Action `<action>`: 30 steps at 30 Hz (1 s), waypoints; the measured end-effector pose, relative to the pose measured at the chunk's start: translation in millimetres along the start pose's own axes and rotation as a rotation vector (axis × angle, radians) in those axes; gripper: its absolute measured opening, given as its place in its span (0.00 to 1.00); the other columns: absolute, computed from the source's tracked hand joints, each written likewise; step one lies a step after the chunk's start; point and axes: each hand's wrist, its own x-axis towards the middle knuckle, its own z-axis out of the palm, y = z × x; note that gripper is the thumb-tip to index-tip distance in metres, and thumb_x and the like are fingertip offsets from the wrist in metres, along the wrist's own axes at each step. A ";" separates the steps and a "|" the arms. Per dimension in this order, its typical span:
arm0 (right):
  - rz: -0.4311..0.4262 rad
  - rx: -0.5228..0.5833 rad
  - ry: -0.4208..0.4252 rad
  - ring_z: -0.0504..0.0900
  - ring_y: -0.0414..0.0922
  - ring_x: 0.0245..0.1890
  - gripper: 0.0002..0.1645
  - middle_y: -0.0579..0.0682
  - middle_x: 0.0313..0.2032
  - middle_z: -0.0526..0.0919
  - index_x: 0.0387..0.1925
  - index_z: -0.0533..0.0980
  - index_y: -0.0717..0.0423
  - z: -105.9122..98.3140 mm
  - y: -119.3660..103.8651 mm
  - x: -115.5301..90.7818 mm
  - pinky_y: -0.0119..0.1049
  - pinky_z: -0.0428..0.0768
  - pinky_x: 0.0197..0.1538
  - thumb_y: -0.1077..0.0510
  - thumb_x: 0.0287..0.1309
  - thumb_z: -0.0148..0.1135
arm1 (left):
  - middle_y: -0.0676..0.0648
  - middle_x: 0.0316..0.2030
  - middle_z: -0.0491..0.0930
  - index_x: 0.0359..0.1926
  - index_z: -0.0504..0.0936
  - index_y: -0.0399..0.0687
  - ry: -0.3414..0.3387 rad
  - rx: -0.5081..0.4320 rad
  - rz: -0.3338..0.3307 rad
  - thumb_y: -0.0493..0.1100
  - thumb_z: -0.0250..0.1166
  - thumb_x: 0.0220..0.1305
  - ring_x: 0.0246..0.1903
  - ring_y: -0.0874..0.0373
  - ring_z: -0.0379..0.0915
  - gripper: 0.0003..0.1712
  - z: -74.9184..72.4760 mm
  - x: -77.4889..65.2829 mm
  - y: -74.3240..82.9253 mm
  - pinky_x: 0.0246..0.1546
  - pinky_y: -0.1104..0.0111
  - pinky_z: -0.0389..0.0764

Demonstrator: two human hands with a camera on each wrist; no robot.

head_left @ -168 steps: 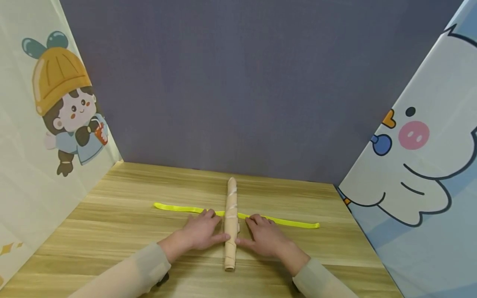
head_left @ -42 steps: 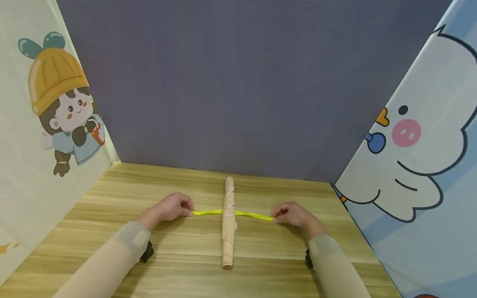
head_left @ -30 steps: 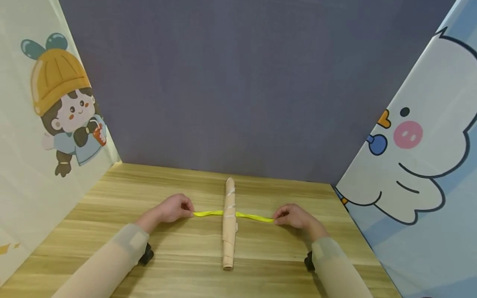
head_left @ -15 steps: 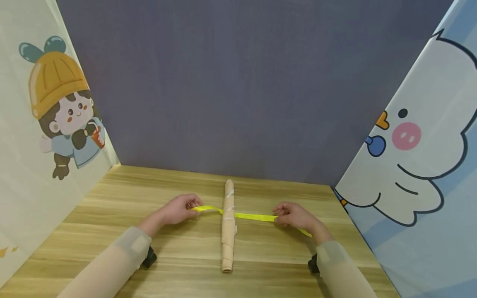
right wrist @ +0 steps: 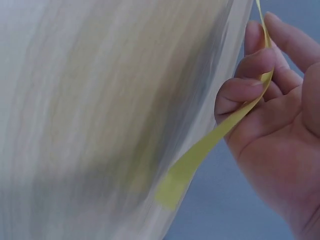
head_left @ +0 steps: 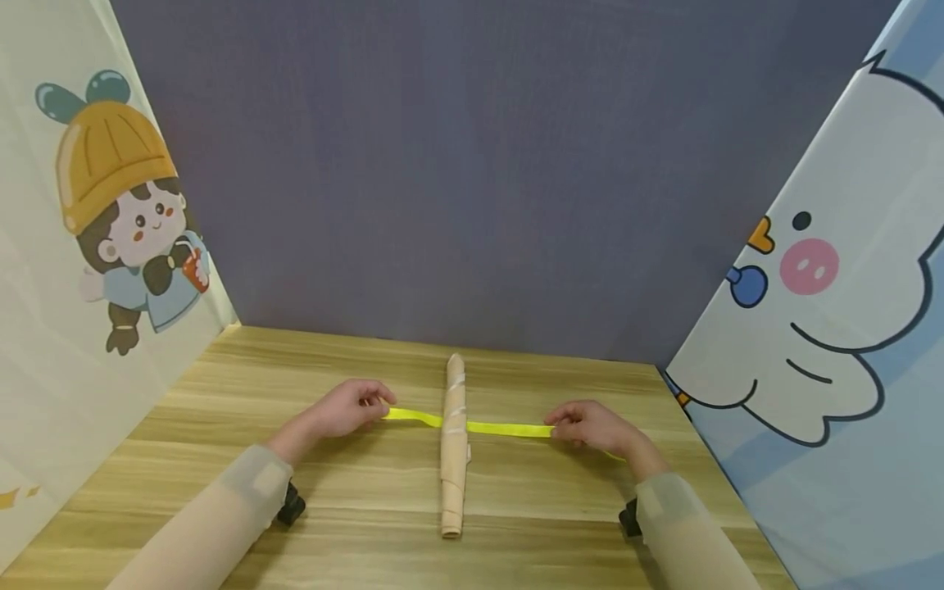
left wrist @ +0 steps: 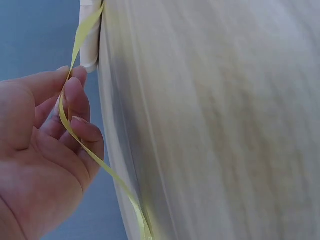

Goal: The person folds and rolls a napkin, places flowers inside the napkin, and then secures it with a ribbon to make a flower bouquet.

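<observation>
A yellow ribbon (head_left: 509, 429) runs crosswise under a beige rolled-up bundle (head_left: 453, 459), which lies lengthwise on the wooden table. On the left side my left hand (head_left: 350, 408) pinches the ribbon between thumb and forefinger. Its loose tail trails down past the palm in the left wrist view, toward the table. My right hand (head_left: 593, 428) pinches the ribbon's other side, and that tail (right wrist: 187, 167) hangs below the curled fingers in the right wrist view. Between the hands the ribbon is nearly straight, its middle hidden by the bundle.
The wooden table (head_left: 354, 508) ends at a dark grey back panel (head_left: 457, 180). Printed cartoon panels stand at the left (head_left: 44, 328) and right (head_left: 848, 352) sides. A small tab (head_left: 468, 453) sticks out from the bundle's right edge.
Earlier both hands were at the bundle with the ribbon flat; they then moved apart and took hold of it. In the last half second the right hand shifted slightly right and the ribbon straightened.
</observation>
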 end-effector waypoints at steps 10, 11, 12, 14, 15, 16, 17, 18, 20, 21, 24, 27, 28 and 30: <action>0.009 -0.032 -0.007 0.74 0.43 0.31 0.17 0.48 0.36 0.85 0.55 0.86 0.63 2.5 1.7 1.8 0.35 0.76 0.35 0.55 0.73 0.70 | 0.46 0.36 0.85 0.52 0.90 0.43 0.008 0.100 0.013 0.32 0.62 0.77 0.32 0.59 0.73 0.12 -3.0 -4.1 -7.3 0.35 0.69 0.76; 0.009 -0.030 -0.006 0.74 0.43 0.30 0.17 0.48 0.34 0.84 0.54 0.86 0.62 2.3 2.3 1.9 0.35 0.75 0.34 0.55 0.73 0.70 | 0.46 0.38 0.86 0.51 0.90 0.43 0.015 0.108 0.009 0.32 0.62 0.77 0.33 0.59 0.73 0.12 -3.2 -4.5 -7.0 0.37 0.68 0.76; 0.009 -0.025 -0.005 0.73 0.43 0.29 0.16 0.48 0.33 0.83 0.54 0.86 0.62 2.0 2.6 1.9 0.34 0.74 0.33 0.54 0.74 0.70 | 0.46 0.39 0.87 0.51 0.90 0.43 0.020 0.108 0.005 0.32 0.61 0.78 0.34 0.59 0.73 0.12 -3.3 -4.9 -6.6 0.39 0.68 0.76; 0.010 -0.005 -0.005 0.71 0.42 0.28 0.16 0.50 0.32 0.82 0.55 0.86 0.62 1.2 3.0 1.9 0.34 0.73 0.32 0.55 0.75 0.69 | 0.45 0.42 0.89 0.50 0.91 0.43 0.030 0.093 -0.005 0.31 0.61 0.78 0.36 0.58 0.75 0.13 -3.5 -5.9 -6.5 0.40 0.68 0.77; 0.011 0.005 -0.008 0.71 0.42 0.27 0.17 0.51 0.33 0.82 0.56 0.85 0.62 0.9 2.7 1.7 0.34 0.73 0.32 0.54 0.75 0.68 | 0.44 0.44 0.89 0.49 0.90 0.43 0.032 0.083 -0.008 0.31 0.60 0.77 0.37 0.57 0.76 0.13 -3.6 -6.4 -6.6 0.40 0.68 0.78; 0.014 0.018 -0.011 0.71 0.42 0.28 0.17 0.52 0.34 0.83 0.57 0.85 0.62 0.8 2.4 1.7 0.34 0.74 0.32 0.54 0.76 0.68 | 0.44 0.45 0.89 0.48 0.90 0.43 0.033 0.070 -0.016 0.30 0.60 0.77 0.38 0.57 0.77 0.13 -3.5 -6.9 -6.7 0.40 0.69 0.78; 0.011 0.030 -0.016 0.72 0.42 0.28 0.18 0.53 0.35 0.84 0.58 0.84 0.62 0.7 1.9 1.6 0.35 0.74 0.33 0.54 0.76 0.67 | 0.43 0.44 0.89 0.47 0.90 0.42 0.030 0.053 -0.027 0.30 0.59 0.78 0.37 0.57 0.77 0.13 -3.5 -7.3 -6.6 0.38 0.69 0.78; 0.010 0.041 -0.020 0.73 0.42 0.29 0.19 0.53 0.37 0.85 0.59 0.83 0.63 0.5 1.4 1.7 0.35 0.76 0.34 0.55 0.77 0.67 | 0.42 0.43 0.88 0.47 0.90 0.42 0.027 0.041 -0.038 0.30 0.58 0.78 0.35 0.56 0.76 0.13 -3.7 -7.8 -6.5 0.36 0.69 0.78; 0.000 0.058 -0.026 0.76 0.43 0.32 0.20 0.53 0.40 0.87 0.61 0.82 0.64 0.4 0.4 2.1 0.35 0.79 0.35 0.56 0.77 0.67 | 0.43 0.41 0.87 0.46 0.89 0.41 0.020 0.022 -0.057 0.31 0.57 0.78 0.31 0.57 0.74 0.14 -4.0 -8.4 -6.5 0.33 0.69 0.76; -0.004 0.069 -0.031 0.77 0.43 0.33 0.20 0.53 0.42 0.87 0.62 0.82 0.64 0.4 -0.2 2.3 0.35 0.80 0.36 0.56 0.77 0.67 | 0.43 0.39 0.86 0.46 0.89 0.41 0.018 0.018 -0.064 0.31 0.56 0.78 0.29 0.58 0.72 0.14 -4.2 -8.7 -6.4 0.32 0.69 0.74; -0.010 0.101 -0.049 0.79 0.42 0.35 0.19 0.54 0.45 0.89 0.61 0.82 0.65 -0.2 -1.5 2.5 0.35 0.82 0.38 0.59 0.75 0.67 | 0.42 0.33 0.83 0.47 0.90 0.41 0.010 -0.001 -0.087 0.33 0.56 0.79 0.24 0.60 0.66 0.14 -5.4 -8.9 -6.0 0.29 0.69 0.71; -0.007 0.130 -0.066 0.80 0.42 0.36 0.17 0.55 0.48 0.90 0.59 0.84 0.64 -0.9 -2.5 1.9 0.35 0.83 0.41 0.60 0.74 0.68 | 0.41 0.33 0.85 0.48 0.90 0.38 0.003 -0.026 -0.069 0.35 0.60 0.77 0.26 0.62 0.69 0.12 -6.6 -8.7 -5.6 0.29 0.70 0.73; -0.003 0.138 -0.065 0.81 0.42 0.38 0.17 0.55 0.49 0.91 0.58 0.85 0.63 -1.3 -2.8 1.8 0.35 0.83 0.42 0.60 0.74 0.68 | 0.40 0.34 0.86 0.48 0.90 0.37 0.001 -0.030 -0.052 0.35 0.62 0.76 0.28 0.62 0.70 0.11 -7.1 -8.9 -5.8 0.30 0.71 0.74; -0.001 0.142 -0.056 0.82 0.44 0.40 0.16 0.56 0.50 0.91 0.57 0.87 0.61 -1.8 -3.6 1.8 0.36 0.84 0.44 0.59 0.74 0.69 | 0.40 0.40 0.89 0.49 0.90 0.36 0.002 -0.031 -0.013 0.36 0.65 0.74 0.33 0.61 0.73 0.10 -7.7 -8.7 -6.7 0.34 0.71 0.75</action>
